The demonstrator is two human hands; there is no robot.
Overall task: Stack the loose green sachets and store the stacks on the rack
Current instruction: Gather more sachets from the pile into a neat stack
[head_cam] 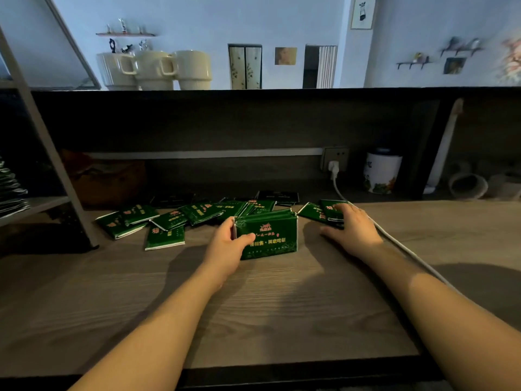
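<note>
1. A stack of green sachets [267, 238] is held upright on its edge on the wooden desk [253, 306], with the printed face turned toward the camera.
2. The stack is gripped at its left end by the left hand [228, 249]; the thumb is laid across the front face and the fingers are curled behind the stack.
3. The right hand [352, 230] is laid flat on the desk to the right of the stack, with the fingers straight and spread, and nothing is gripped by it.
4. The fingertips of the right hand are placed on a loose green sachet [332, 211], which lies beside another sachet [311, 211].
5. More loose sachets [169, 221] are scattered flat on the desk behind and to the left of the stack, several overlapping.
6. A rack [42, 153] with a pale frame is seen at the far left; stacked packets [11, 190] are already stored on its shelf, though their colour cannot be told in the dim light.
7. A white cable [394, 241] is run from a wall socket [335, 162] across the desk, passing under the right forearm.
8. Three cream mugs [153, 70] are set on the ledge above the desk, and a white floral jar [382, 174] stands near the socket.
</note>
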